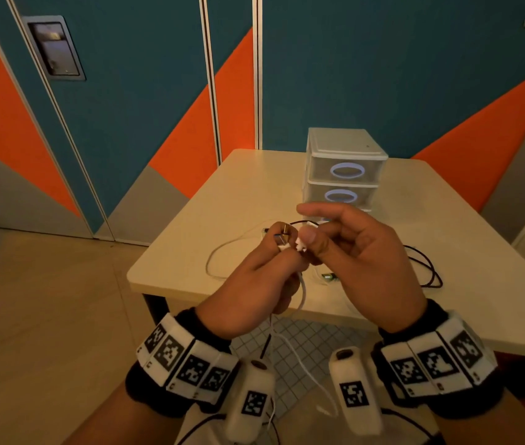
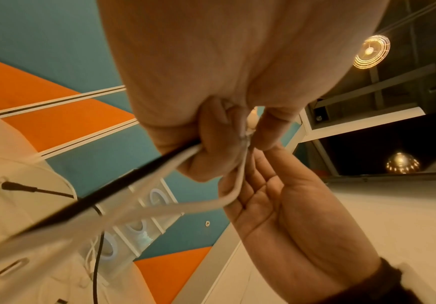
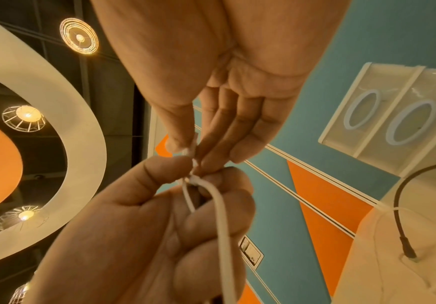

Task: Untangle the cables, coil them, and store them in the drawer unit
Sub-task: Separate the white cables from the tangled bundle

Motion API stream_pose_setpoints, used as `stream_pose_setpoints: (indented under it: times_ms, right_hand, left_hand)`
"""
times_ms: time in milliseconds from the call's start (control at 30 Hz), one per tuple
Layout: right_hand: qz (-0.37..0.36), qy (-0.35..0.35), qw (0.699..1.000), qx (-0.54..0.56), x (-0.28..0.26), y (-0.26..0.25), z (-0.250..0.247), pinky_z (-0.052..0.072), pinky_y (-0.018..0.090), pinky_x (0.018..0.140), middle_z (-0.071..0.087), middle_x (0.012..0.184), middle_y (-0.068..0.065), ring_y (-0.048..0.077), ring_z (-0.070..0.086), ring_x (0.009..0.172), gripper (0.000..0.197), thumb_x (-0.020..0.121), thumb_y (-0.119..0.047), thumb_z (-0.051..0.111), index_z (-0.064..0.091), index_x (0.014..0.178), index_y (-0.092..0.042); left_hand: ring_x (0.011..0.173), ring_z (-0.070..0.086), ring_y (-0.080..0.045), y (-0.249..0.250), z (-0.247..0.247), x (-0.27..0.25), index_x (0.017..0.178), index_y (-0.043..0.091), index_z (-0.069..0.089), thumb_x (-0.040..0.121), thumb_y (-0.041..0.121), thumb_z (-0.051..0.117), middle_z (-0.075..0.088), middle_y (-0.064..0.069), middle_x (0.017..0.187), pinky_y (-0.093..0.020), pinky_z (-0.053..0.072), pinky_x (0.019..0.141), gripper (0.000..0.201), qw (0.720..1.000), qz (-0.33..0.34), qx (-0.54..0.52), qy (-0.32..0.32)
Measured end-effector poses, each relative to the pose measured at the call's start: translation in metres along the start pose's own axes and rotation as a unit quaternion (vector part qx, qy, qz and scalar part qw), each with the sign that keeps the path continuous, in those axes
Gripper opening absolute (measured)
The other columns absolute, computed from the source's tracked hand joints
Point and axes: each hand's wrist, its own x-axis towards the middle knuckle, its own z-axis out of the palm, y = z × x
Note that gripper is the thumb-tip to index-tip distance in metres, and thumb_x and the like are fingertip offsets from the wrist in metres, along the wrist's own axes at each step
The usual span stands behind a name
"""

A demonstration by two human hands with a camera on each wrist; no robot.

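Observation:
I hold a bundle of cables above the table's near edge. My left hand [image 1: 264,274] grips a white cable [image 1: 301,293] and a black cable [image 2: 123,183] in its curled fingers, with metal plugs [image 1: 282,236] sticking out on top. My right hand [image 1: 314,240] pinches a white cable end [image 3: 192,157] between thumb and fingers, right against the left hand. The other right fingers are spread out. Loose white strands hang down between my wrists. The white drawer unit [image 1: 344,168] stands at the back of the table, its visible drawers closed.
A white cable loop [image 1: 219,255] lies on the beige table [image 1: 210,207] at the left, and a black cable loop [image 1: 428,271] at the right. A small green-tipped piece [image 1: 328,277] lies under my hands. Behind the table is a teal and orange wall.

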Motion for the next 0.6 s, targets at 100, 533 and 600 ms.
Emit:
stream_pose_setpoints:
  times_ms: [100, 533, 600]
  right_hand:
    - [0.017, -0.015, 1.0, -0.01, -0.006, 0.006, -0.006, 0.058, 0.033, 0.078, 0.074, 0.098, 0.0, 0.017, 0.07, 0.092, 0.036, 0.092, -0.033, 0.06, 0.058, 0.127, -0.024]
    - [-0.052, 0.002, 0.971, -0.234, -0.025, 0.016, 0.012, 0.051, 0.02, 0.056, 0.061, 0.059, -0.008, 0.01, 0.063, 0.057, 0.007, 0.092, -0.025, 0.068, 0.062, 0.087, -0.025]
    - [-0.047, 0.019, 0.975, -0.217, -0.024, 0.023, 0.011, 0.055, 0.031, 0.058, 0.053, 0.068, -0.006, 0.015, 0.061, 0.063, 0.014, 0.091, -0.02, 0.066, 0.057, 0.081, -0.023]
  left_hand:
    - [0.047, 0.022, -0.015, 0.002, -0.004, 0.002, 0.091, 0.012, 0.035, 0.086, 0.017, 0.047, 0.021, -0.012, 0.064, -0.025, 0.024, 0.046, 0.014, 1.0, 0.007, -0.009, 0.027]
    - [0.05, 0.016, -0.015, -0.004, -0.002, 0.007, 0.096, 0.006, 0.036, 0.1, 0.014, 0.042, 0.016, -0.012, 0.066, -0.027, 0.018, 0.045, 0.01, 0.994, 0.039, 0.025, 0.094]
    - [0.049, 0.016, -0.015, -0.004, -0.003, 0.008, 0.104, 0.008, 0.04, 0.091, 0.017, 0.046, 0.019, -0.007, 0.063, -0.026, 0.018, 0.046, 0.017, 0.996, 0.034, 0.013, 0.084]
